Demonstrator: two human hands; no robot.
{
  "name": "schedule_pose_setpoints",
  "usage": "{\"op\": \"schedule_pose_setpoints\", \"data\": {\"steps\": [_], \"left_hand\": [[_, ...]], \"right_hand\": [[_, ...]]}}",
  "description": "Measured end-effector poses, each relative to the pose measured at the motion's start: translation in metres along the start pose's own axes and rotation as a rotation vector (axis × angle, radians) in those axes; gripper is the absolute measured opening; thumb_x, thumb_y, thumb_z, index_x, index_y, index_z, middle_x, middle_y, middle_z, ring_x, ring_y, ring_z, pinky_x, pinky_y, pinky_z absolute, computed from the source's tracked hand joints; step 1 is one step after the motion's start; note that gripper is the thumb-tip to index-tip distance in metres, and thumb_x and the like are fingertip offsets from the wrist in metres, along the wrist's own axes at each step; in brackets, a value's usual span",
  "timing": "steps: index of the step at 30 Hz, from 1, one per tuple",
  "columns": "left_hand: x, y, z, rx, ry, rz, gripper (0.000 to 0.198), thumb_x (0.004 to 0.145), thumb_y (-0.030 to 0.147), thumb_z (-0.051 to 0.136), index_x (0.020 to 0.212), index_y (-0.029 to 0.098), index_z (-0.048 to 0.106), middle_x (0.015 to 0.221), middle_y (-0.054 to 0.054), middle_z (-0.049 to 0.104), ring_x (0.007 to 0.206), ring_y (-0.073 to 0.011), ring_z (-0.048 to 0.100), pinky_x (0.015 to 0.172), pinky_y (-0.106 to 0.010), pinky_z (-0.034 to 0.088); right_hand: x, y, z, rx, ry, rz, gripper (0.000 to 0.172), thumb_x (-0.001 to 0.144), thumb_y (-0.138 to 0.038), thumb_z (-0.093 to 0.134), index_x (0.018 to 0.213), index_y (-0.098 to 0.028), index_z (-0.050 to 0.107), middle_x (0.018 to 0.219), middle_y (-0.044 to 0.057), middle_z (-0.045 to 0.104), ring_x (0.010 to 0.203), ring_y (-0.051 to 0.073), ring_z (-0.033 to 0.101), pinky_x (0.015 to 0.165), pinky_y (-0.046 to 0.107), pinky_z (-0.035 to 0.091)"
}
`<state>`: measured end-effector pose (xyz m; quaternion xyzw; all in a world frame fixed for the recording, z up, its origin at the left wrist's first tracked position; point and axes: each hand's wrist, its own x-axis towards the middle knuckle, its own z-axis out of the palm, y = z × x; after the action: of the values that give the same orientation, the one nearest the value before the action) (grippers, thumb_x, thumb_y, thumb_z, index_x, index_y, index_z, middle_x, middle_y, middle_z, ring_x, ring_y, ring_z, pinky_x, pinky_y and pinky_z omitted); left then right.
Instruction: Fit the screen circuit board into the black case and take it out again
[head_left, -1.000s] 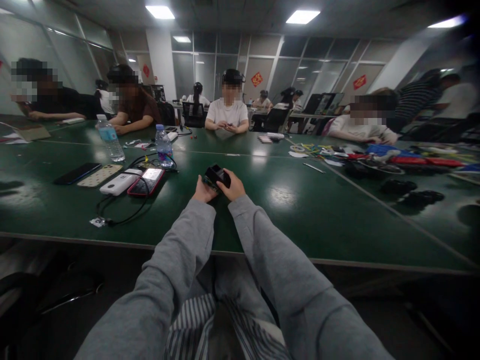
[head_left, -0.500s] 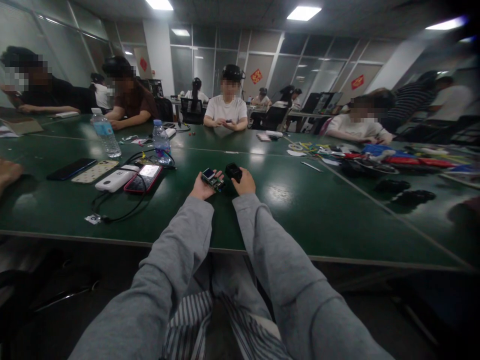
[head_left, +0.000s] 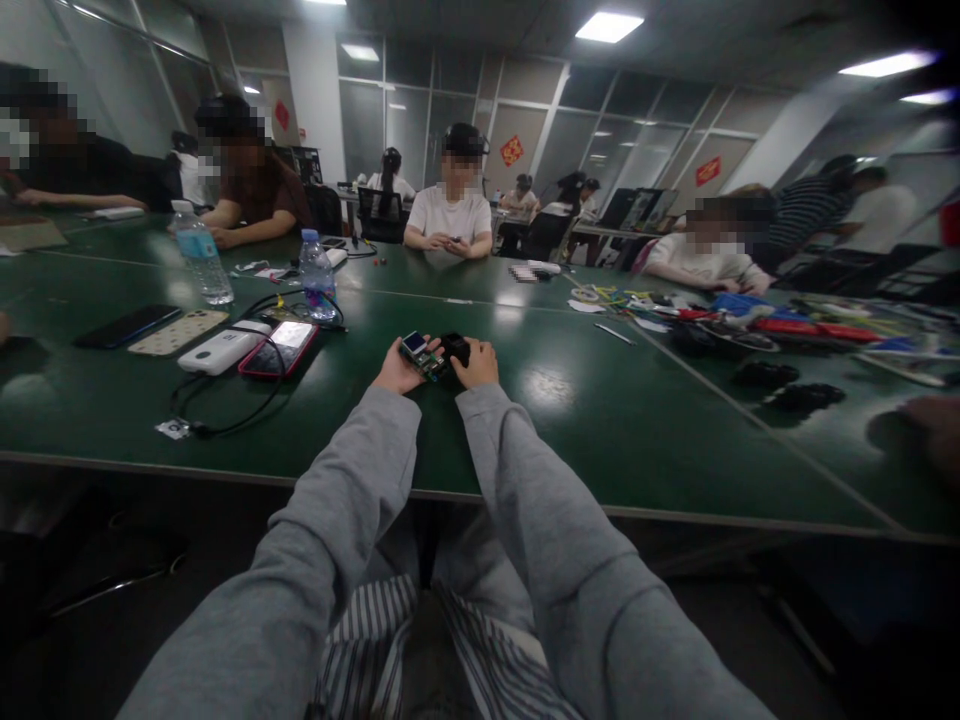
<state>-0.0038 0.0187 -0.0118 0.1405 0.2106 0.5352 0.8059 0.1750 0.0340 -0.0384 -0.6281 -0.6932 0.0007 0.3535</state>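
A small green circuit board with a little screen (head_left: pixel 417 350) lies across the palm and fingers of my left hand (head_left: pixel 396 370), its screen facing up. My right hand (head_left: pixel 478 367) grips a small black case (head_left: pixel 455 350) from its right side, with the fingers wrapped about its edge. The case is close beside the board's right end; whether the two touch I cannot tell. Both hands are just above the green table (head_left: pixel 480 440), and its dark surface shows between my grey sleeves.
At left lie a power bank (head_left: pixel 225 348), a pink-edged phone (head_left: pixel 278 350), a patterned phone case (head_left: pixel 178 332), a dark phone (head_left: pixel 126 326) and a black cable (head_left: pixel 255 415). Bottles (head_left: pixel 318 280) stand behind. Bundled cables (head_left: pixel 795 325) and a pen (head_left: pixel 615 334) lie right. People sit around the table.
My right hand has brought the black case left, closer to the circuit board, and the case has turned. My left hand stays nearly in place. The whole view has shifted slightly.
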Motion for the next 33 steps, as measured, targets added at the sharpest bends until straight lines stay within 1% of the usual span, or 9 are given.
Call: {"op": "schedule_pose_setpoints", "data": {"steps": [5, 12, 14, 18, 21, 24, 27, 30, 33], "left_hand": [[-0.003, 0.001, 0.003, 0.02, 0.017, -0.004, 0.055, 0.096, 0.044, 0.032, 0.134, 0.01, 0.051, 0.117, -0.017, 0.069, 0.107, -0.029, 0.066, 0.097, -0.047, 0.047], [-0.002, 0.001, 0.001, 0.014, 0.011, -0.01, 0.054, 0.096, 0.045, 0.032, 0.133, 0.011, 0.052, 0.117, -0.017, 0.069, 0.105, -0.0292, 0.067, 0.097, -0.048, 0.047], [-0.001, 0.001, 0.0, 0.018, 0.02, -0.01, 0.054, 0.096, 0.045, 0.031, 0.133, 0.012, 0.052, 0.117, -0.017, 0.069, 0.105, -0.0295, 0.067, 0.097, -0.049, 0.047], [-0.001, 0.0, 0.001, 0.012, 0.044, -0.003, 0.055, 0.096, 0.047, 0.028, 0.131, 0.012, 0.051, 0.115, -0.017, 0.069, 0.103, -0.0295, 0.067, 0.095, -0.049, 0.048], [-0.003, 0.0, 0.002, 0.006, 0.048, -0.007, 0.057, 0.097, 0.05, 0.025, 0.128, 0.012, 0.053, 0.109, -0.017, 0.071, 0.099, -0.0291, 0.068, 0.094, -0.047, 0.048], [-0.005, 0.0, 0.005, 0.003, 0.08, -0.027, 0.056, 0.097, 0.051, 0.026, 0.125, 0.013, 0.055, 0.097, -0.014, 0.071, 0.096, -0.0286, 0.068, 0.093, -0.046, 0.049], [-0.005, 0.0, 0.007, -0.018, 0.096, -0.008, 0.052, 0.097, 0.049, 0.027, 0.124, 0.015, 0.056, 0.091, -0.012, 0.071, 0.095, -0.0281, 0.068, 0.094, -0.045, 0.049], [-0.004, -0.001, 0.006, -0.023, 0.102, 0.008, 0.053, 0.097, 0.05, 0.027, 0.124, 0.015, 0.057, 0.091, -0.012, 0.07, 0.098, -0.0287, 0.067, 0.095, -0.045, 0.048], [-0.003, 0.0, 0.002, -0.013, 0.101, 0.006, 0.059, 0.096, 0.056, 0.026, 0.124, 0.016, 0.058, 0.098, -0.014, 0.07, 0.102, -0.0301, 0.066, 0.095, -0.048, 0.048]], "right_hand": [[0.0, -0.002, -0.001, 0.007, -0.049, 0.0, 0.053, 0.081, -0.023, 0.059, 0.132, -0.015, 0.05, 0.12, 0.018, 0.052, 0.109, 0.033, 0.056, 0.094, 0.049, 0.048], [-0.002, -0.002, -0.003, 0.054, -0.06, -0.007, 0.055, 0.08, -0.022, 0.061, 0.133, -0.015, 0.049, 0.123, 0.018, 0.052, 0.115, 0.033, 0.055, 0.099, 0.051, 0.047], [0.0, -0.003, -0.005, 0.118, -0.01, 0.002, 0.053, 0.081, -0.023, 0.06, 0.132, -0.015, 0.05, 0.124, 0.017, 0.052, 0.117, 0.032, 0.054, 0.101, 0.052, 0.046], [0.003, -0.012, -0.014, 0.282, 0.204, -0.049, 0.052, 0.085, -0.03, 0.056, 0.134, -0.017, 0.046, 0.128, 0.017, 0.053, 0.121, 0.03, 0.052, 0.105, 0.05, 0.043], [0.0, -0.027, -0.019, 0.373, 0.26, -0.14, 0.051, 0.088, -0.039, 0.053, 0.134, -0.017, 0.045, 0.129, 0.016, 0.054, 0.122, 0.028, 0.052, 0.107, 0.047, 0.042], [-0.007, -0.041, -0.019, 0.456, 0.204, -0.256, 0.053, 0.088, -0.045, 0.053, 0.132, -0.017, 0.046, 0.129, 0.016, 0.055, 0.121, 0.027, 0.053, 0.107, 0.044, 0.042], [-0.012, -0.048, -0.016, 0.465, 0.071, -0.336, 0.055, 0.086, -0.049, 0.056, 0.131, -0.019, 0.048, 0.127, 0.015, 0.056, 0.121, 0.028, 0.053, 0.107, 0.046, 0.041], [-0.013, -0.045, -0.011, 0.436, -0.072, -0.384, 0.057, 0.083, -0.051, 0.06, 0.13, -0.019, 0.05, 0.126, 0.016, 0.057, 0.122, 0.031, 0.053, 0.108, 0.049, 0.04], [-0.011, -0.039, -0.006, 0.418, -0.151, -0.419, 0.061, 0.082, -0.05, 0.063, 0.132, -0.019, 0.048, 0.128, 0.016, 0.056, 0.123, 0.032, 0.052, 0.109, 0.05, 0.039]]}}
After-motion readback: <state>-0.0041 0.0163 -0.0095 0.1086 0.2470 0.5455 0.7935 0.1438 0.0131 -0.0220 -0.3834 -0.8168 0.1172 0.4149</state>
